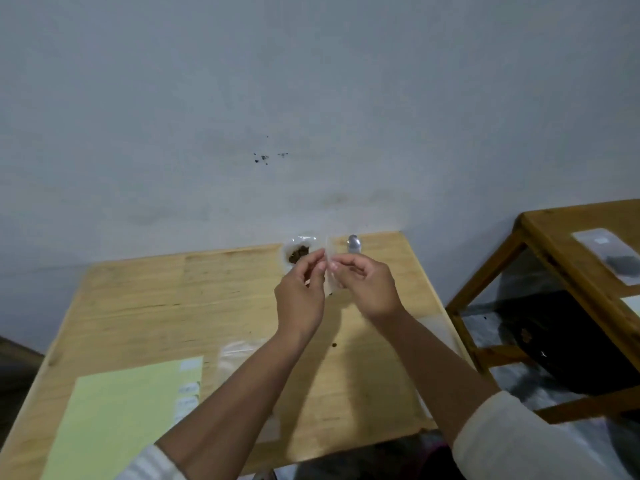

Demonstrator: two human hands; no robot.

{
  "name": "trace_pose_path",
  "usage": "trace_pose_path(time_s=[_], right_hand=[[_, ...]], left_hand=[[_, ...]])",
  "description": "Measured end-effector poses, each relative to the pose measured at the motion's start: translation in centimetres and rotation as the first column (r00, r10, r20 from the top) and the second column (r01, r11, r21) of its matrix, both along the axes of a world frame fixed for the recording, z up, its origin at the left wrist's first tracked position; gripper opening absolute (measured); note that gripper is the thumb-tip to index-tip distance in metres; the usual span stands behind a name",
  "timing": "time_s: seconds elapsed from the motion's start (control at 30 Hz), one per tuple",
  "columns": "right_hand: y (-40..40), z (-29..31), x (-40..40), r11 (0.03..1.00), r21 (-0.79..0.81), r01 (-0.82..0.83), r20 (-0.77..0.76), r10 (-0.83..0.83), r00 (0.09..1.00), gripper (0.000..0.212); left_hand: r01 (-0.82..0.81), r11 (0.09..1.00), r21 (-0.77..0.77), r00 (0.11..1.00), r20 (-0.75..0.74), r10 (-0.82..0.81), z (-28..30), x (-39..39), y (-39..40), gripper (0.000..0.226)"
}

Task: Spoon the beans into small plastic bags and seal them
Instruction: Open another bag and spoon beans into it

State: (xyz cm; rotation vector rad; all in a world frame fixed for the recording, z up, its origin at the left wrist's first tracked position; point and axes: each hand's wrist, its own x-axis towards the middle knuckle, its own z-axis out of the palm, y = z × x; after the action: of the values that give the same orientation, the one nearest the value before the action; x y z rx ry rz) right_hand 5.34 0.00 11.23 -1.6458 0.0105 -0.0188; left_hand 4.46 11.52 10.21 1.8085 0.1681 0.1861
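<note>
Fingers of my left hand (pixel 300 296) and my right hand (pixel 365 289) pinch the top of a small plastic bag (pixel 329 268) between them, held up over the wooden table (pixel 242 292). Beans (pixel 298 254) sit in an open bag at eleven o'clock from my hands. A spoon (pixel 354 243) lies at one o'clock.

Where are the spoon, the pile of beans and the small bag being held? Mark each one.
spoon (pixel 353 243): head view, on its metal bowl at the table's far edge.
pile of beans (pixel 298 254): head view, middle of the dark heap.
small plastic bag (pixel 328 252): head view, on its clear upper part between the fingertips.
</note>
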Motion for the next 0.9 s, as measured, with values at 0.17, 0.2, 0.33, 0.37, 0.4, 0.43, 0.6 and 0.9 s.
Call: trace_pose_path(time_s=[0.17,0.2,0.33,0.37,0.4,0.43,0.6,0.9], right_hand=[[3.6,0.3,0.1,0.984,-0.179,0.022,0.059,-0.012,0.998,0.006],[4.2,0.3,0.1,0.973,-0.229,0.039,0.071,-0.024,0.997,0.006],[7.0,0.1,-0.4,0.941,-0.32,0.11,0.152,-0.064,0.986,0.008],[7.7,0.0,-0.5,0.937,-0.325,0.128,0.187,-0.069,0.98,0.009],[8.3,0.0,-0.6,0.938,-0.32,0.132,0.213,-0.064,0.975,0.008],[8.9,0.0,-0.7,0.942,-0.312,0.126,0.23,-0.054,0.972,0.006],[10.0,-0.4,-0.8,0.976,-0.192,0.1,0.165,-0.068,0.984,0.015],[9.9,-0.2,0.7,0.995,-0.077,0.065,-0.032,-0.068,0.997,0.012]], left_hand=[[-0.036,0.993,-0.111,0.999,-0.039,0.032,0.8,0.1,3.2,0.024],[-0.048,0.99,-0.13,0.998,-0.044,0.042,0.9,0.2,3.9,0.024],[-0.081,0.993,-0.082,0.996,-0.052,0.077,0.8,0.5,6.5,0.022],[-0.081,0.994,-0.07,0.996,-0.044,0.078,0.8,0.4,7.0,0.02],[-0.079,0.995,-0.061,0.996,-0.036,0.077,0.7,0.4,7.4,0.019],[-0.074,0.996,-0.049,0.997,-0.027,0.073,0.7,0.4,7.8,0.018],[-0.028,1.0,-0.006,1.0,-0.014,0.028,0.6,0.1,9.5,0.015],[-0.042,0.997,0.059,0.999,0.011,0.041,0.0,0.3,10.1,0.011]])
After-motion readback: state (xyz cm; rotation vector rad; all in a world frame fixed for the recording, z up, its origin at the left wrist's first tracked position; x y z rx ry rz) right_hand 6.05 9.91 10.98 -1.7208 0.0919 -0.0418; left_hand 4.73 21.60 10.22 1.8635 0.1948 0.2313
